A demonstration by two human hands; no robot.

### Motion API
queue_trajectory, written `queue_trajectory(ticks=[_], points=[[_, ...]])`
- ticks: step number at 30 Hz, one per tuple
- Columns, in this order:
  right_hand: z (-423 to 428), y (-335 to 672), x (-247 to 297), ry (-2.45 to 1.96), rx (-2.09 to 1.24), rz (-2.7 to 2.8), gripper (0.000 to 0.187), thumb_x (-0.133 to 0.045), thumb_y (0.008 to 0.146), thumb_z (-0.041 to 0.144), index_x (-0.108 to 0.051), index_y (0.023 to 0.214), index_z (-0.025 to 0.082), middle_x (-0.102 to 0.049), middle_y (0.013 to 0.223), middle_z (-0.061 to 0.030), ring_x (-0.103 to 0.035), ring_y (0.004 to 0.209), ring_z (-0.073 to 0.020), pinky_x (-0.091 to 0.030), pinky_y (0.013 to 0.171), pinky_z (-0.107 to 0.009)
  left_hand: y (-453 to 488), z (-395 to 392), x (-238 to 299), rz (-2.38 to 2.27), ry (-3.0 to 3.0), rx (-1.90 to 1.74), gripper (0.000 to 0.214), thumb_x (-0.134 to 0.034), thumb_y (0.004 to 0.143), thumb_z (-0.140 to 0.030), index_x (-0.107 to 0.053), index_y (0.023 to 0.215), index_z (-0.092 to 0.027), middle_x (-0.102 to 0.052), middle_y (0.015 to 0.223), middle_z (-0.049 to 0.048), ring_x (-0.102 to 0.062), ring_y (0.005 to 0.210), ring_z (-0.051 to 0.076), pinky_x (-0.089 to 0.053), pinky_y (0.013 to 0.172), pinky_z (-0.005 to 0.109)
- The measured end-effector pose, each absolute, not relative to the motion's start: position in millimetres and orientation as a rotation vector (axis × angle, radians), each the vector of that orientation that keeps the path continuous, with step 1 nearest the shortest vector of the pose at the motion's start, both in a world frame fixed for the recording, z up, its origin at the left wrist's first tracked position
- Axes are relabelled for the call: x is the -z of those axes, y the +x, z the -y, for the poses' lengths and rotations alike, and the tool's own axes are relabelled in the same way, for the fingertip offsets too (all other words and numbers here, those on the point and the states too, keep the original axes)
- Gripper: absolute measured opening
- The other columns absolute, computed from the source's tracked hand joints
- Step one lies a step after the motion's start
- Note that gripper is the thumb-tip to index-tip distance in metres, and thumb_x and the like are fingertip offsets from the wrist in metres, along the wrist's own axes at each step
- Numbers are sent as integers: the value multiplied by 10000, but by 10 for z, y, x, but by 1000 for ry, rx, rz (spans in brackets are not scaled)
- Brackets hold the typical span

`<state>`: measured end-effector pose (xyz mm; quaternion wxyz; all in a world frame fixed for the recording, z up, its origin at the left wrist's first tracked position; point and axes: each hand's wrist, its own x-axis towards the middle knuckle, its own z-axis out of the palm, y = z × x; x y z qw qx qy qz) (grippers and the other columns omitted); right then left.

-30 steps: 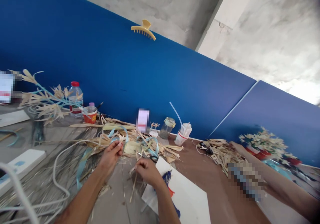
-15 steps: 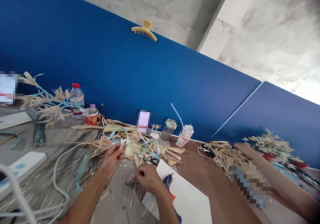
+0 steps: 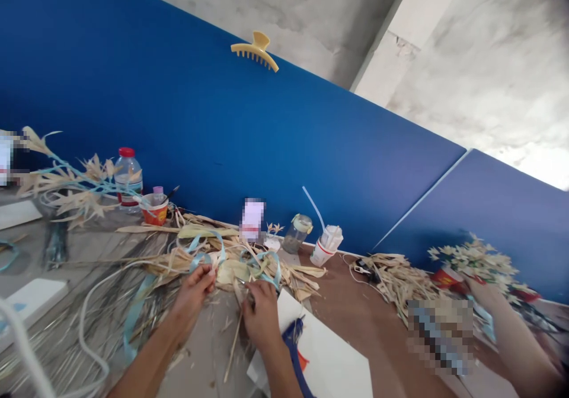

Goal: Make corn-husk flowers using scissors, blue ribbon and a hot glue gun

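My left hand (image 3: 195, 291) is closed in a pinch on a small pale piece of dried husk (image 3: 214, 264), mostly hidden by the fingers. To its right, my right hand (image 3: 261, 310) is curled around scissors (image 3: 240, 281); a short bit of metal juts out towards the left hand, and the handles are covered. Below the right hand a thin straw-coloured stem (image 3: 233, 347) slants down over the table. Just behind both hands lies a heap of dried husks (image 3: 231, 267) tangled with light-blue ribbon (image 3: 133, 315).
A blue glue gun (image 3: 293, 344) lies on a white board (image 3: 338, 350) by my right forearm. Behind stand a red cup (image 3: 154, 211), a bottle (image 3: 128, 178), a jar (image 3: 297, 235) and a white cup (image 3: 324, 250). A white cable (image 3: 84, 321) loops at left. Another person's arm (image 3: 507, 321) reaches in at right.
My right hand has moved up and taken the scissors that lay behind it. The left hand keeps its pinch, slightly lower. The other person's hand has moved right, to the flower pots.
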<state>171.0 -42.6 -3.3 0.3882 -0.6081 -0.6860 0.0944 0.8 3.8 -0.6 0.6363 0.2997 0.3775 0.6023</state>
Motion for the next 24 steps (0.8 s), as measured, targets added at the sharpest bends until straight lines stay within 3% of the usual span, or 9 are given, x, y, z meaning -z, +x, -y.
queue_trajectory(ticks=[4,9,17,21,24], points=[[463,1625,16,-1703,-184,1784,376,-612,669,93,-686,1026,185,-597,1096,-136,-501,1058,-305,-382,938,-442,36,-8,15,-880,720,-1358,229,-788,613,-306,-647,746,-185,-555,640,-51,-444,539,76,-373,525,185],[444,1628,40,-1807,-138,1770,268,-632,655,108,-693,906,178,-594,1058,-143,-506,1021,-330,-391,896,-448,51,4,36,-875,701,-1298,229,-795,618,-313,-657,753,-191,-556,615,-41,-441,540,94,-365,524,205],[421,1644,69,-1833,-128,1796,195,-511,745,41,-643,718,182,-636,852,-97,-551,861,-262,-387,772,-368,77,29,-28,-883,714,-1267,275,-829,552,-332,-650,703,-188,-538,573,-43,-422,525,101,-342,521,222],[458,1643,16,-1860,-176,1758,172,-534,776,100,-647,888,165,-653,919,-108,-570,896,-269,-381,791,-371,93,46,-59,-891,727,-1276,323,-828,533,-375,-643,704,-174,-532,584,-50,-418,520,86,-333,518,207],[485,1638,-11,-1955,-142,1792,289,-567,757,132,-633,1036,163,-658,1020,-132,-564,961,-320,-370,812,-419,98,47,-54,-892,728,-1282,335,-821,538,-392,-644,718,-173,-531,586,-55,-418,519,80,-335,517,200]])
